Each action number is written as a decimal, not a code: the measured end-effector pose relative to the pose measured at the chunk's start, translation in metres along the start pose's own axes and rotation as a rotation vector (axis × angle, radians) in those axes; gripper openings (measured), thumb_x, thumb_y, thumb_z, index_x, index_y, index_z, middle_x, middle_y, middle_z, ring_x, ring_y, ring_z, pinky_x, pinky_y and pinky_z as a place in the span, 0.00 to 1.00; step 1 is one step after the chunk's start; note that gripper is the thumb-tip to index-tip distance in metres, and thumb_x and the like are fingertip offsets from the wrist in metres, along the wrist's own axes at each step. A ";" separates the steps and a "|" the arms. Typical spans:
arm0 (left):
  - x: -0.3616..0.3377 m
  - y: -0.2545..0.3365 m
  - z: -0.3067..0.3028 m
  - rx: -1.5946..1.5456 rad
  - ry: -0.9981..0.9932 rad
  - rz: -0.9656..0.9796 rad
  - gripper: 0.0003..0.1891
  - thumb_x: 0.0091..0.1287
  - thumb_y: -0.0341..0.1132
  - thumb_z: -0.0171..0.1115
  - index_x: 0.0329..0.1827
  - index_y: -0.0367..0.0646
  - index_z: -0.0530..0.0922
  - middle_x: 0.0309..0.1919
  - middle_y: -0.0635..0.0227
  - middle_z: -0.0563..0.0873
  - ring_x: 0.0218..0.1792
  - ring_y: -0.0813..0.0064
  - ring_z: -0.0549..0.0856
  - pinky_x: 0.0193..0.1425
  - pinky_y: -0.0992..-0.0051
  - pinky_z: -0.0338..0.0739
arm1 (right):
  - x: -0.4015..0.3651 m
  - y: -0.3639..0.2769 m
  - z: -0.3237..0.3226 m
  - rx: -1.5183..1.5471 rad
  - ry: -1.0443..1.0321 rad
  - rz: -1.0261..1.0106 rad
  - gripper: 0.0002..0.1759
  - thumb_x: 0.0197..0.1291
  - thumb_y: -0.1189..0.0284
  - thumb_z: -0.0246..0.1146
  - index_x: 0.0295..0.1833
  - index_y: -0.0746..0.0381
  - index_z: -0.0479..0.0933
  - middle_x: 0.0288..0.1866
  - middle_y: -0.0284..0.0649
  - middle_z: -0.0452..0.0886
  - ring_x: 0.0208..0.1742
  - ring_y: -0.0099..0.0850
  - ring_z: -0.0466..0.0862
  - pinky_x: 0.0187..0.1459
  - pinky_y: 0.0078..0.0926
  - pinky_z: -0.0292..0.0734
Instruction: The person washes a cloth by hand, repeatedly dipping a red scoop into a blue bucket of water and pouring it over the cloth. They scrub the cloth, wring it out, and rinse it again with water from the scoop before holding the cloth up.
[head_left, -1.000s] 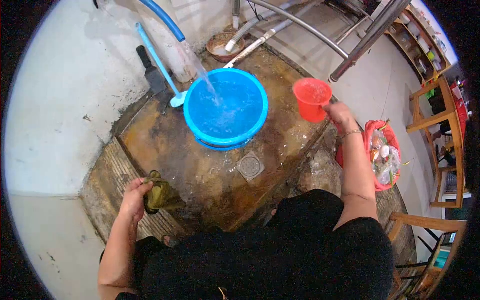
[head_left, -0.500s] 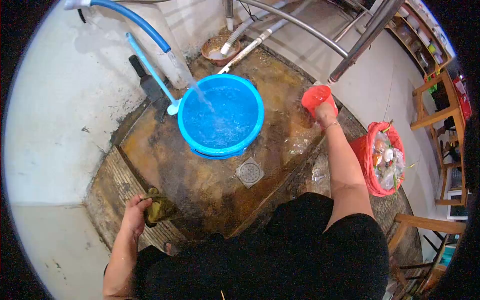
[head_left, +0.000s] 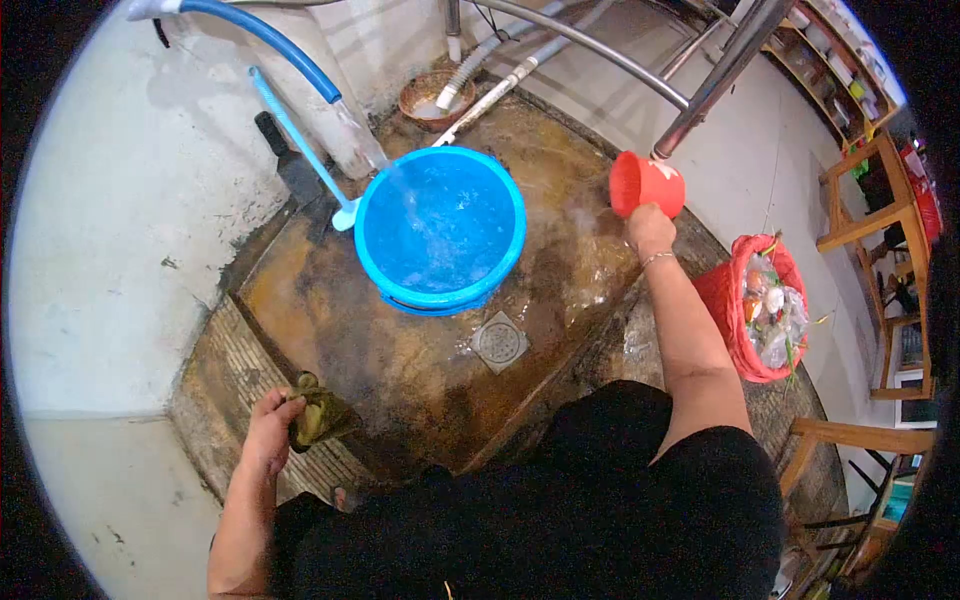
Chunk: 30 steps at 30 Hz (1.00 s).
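Note:
My right hand [head_left: 652,230] grips a red scoop [head_left: 658,186], which is tipped on its side with its mouth facing left, right of the blue tub. In my left hand [head_left: 272,430], at the lower left, a dark green cloth [head_left: 320,415] is pinched and hangs over the ribbed floor strip. Water runs from a blue hose [head_left: 285,45] into the blue tub [head_left: 372,270], which holds water. Wet patches shine on the brown floor [head_left: 430,380] between the tub and the scoop.
A floor drain [head_left: 499,342] lies below the tub. At the right stands a red-lined trash bin [head_left: 735,320]. A light blue brush [head_left: 300,140] leans on the left wall. Behind are a brown basket [head_left: 408,105], pipes and a metal frame [head_left: 690,125]. Wooden stools [head_left: 860,435] stand farther right.
The red scoop has turned from mouth up to lying sideways, moving slightly right. More water is spread on the floor around the drain. My left hand has barely moved.

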<state>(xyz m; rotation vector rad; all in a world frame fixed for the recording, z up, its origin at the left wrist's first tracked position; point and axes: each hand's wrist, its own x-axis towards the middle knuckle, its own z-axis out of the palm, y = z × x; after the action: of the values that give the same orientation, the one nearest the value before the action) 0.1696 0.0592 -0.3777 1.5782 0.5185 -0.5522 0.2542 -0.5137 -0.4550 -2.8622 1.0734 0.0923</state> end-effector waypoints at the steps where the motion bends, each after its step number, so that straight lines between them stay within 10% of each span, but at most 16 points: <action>1: -0.001 0.000 -0.001 0.008 0.005 0.008 0.04 0.59 0.24 0.53 0.37 0.39 0.72 0.31 0.67 0.79 0.31 0.74 0.79 0.36 0.76 0.75 | -0.003 -0.001 0.006 -0.047 0.045 -0.009 0.13 0.53 0.69 0.50 0.37 0.65 0.77 0.38 0.52 0.80 0.42 0.41 0.81 0.40 0.35 0.77; 17: -0.009 0.008 0.001 0.016 0.011 0.052 0.04 0.59 0.26 0.54 0.36 0.40 0.71 0.28 0.70 0.78 0.28 0.78 0.78 0.32 0.78 0.73 | -0.064 -0.032 -0.040 -0.049 0.795 -0.590 0.05 0.49 0.76 0.53 0.34 0.59 0.69 0.27 0.41 0.75 0.28 0.39 0.78 0.28 0.38 0.72; 23: -0.008 0.009 -0.002 0.108 0.005 0.065 0.03 0.59 0.26 0.55 0.35 0.40 0.71 0.27 0.69 0.78 0.28 0.78 0.78 0.32 0.78 0.73 | -0.092 -0.090 -0.056 0.109 0.572 -1.004 0.03 0.48 0.75 0.53 0.31 0.60 0.70 0.24 0.41 0.74 0.26 0.38 0.77 0.26 0.38 0.71; 30: -0.013 0.005 -0.003 0.089 0.022 0.034 0.03 0.59 0.25 0.55 0.34 0.41 0.71 0.27 0.70 0.78 0.27 0.78 0.78 0.31 0.78 0.73 | -0.115 -0.160 0.000 -0.121 0.333 -0.996 0.07 0.48 0.73 0.53 0.33 0.60 0.75 0.27 0.41 0.78 0.32 0.37 0.80 0.29 0.34 0.75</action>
<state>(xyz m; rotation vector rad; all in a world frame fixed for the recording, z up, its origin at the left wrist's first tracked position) 0.1627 0.0617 -0.3652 1.6765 0.4888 -0.5386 0.2735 -0.3184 -0.4361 -3.2055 -0.4457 -0.3988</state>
